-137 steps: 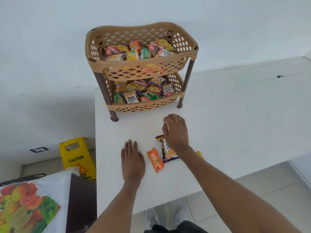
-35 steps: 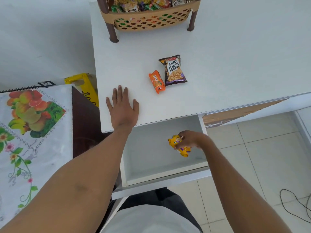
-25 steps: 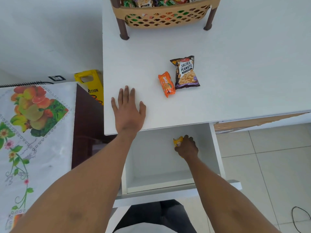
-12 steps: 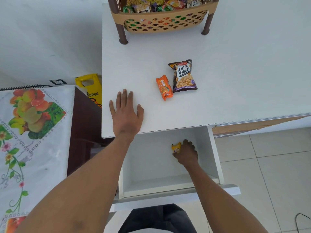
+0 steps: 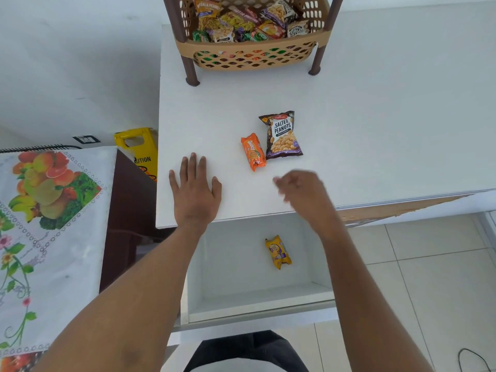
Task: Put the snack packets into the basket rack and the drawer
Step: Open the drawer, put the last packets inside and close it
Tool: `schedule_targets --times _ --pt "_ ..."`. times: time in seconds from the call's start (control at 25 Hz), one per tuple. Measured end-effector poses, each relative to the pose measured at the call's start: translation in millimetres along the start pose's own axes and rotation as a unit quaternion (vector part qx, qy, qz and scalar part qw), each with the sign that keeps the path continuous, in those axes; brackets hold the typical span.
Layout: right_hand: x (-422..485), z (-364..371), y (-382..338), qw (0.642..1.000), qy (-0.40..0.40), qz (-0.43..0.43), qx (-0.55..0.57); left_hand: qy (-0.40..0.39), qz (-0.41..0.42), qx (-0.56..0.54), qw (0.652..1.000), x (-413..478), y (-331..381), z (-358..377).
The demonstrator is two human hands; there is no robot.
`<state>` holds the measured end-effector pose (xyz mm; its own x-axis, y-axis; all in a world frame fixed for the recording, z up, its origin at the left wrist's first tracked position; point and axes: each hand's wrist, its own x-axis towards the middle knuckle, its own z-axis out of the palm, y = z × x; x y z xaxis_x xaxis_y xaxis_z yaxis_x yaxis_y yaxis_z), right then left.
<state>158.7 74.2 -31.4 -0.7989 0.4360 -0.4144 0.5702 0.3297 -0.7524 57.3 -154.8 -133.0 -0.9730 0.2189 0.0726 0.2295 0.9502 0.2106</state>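
A yellow snack packet (image 5: 277,252) lies alone on the floor of the pulled-out white drawer (image 5: 257,299). On the white table top (image 5: 375,116) an orange biscuit packet (image 5: 253,151) and a dark salted peanuts packet (image 5: 283,135) lie side by side. My right hand (image 5: 303,194) hovers blurred above the table's front edge, just below those two, fingers loosely apart and holding nothing. My left hand (image 5: 194,193) rests flat on the table. The tan basket rack (image 5: 252,47) at the back holds several packets in its lower tier; its upper tier is out of view.
A yellow caution sign (image 5: 139,151) stands on the floor left of the table. A fruit-print cloth (image 5: 48,224) covers a dark cabinet at the left. Tiled floor lies to the right, with a black cable (image 5: 472,358) at the lower right corner.
My right hand let go of the yellow packet in the drawer and rose up over the table's front edge. The left hand stayed flat on the table.
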Motion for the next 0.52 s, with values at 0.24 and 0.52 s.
schedule_targets --times 0.24,0.52 --pt "126.1 -15.3 -36.3 0.996 0.087 0.007 -0.009 0.003 0.001 0.005 1.0 -0.5 -0.5 -0.3" --pt "178.2 -4.6 -41.3 0.995 0.065 0.042 -0.055 -0.002 -0.001 0.008 1.0 1.8 -1.6 0.7"
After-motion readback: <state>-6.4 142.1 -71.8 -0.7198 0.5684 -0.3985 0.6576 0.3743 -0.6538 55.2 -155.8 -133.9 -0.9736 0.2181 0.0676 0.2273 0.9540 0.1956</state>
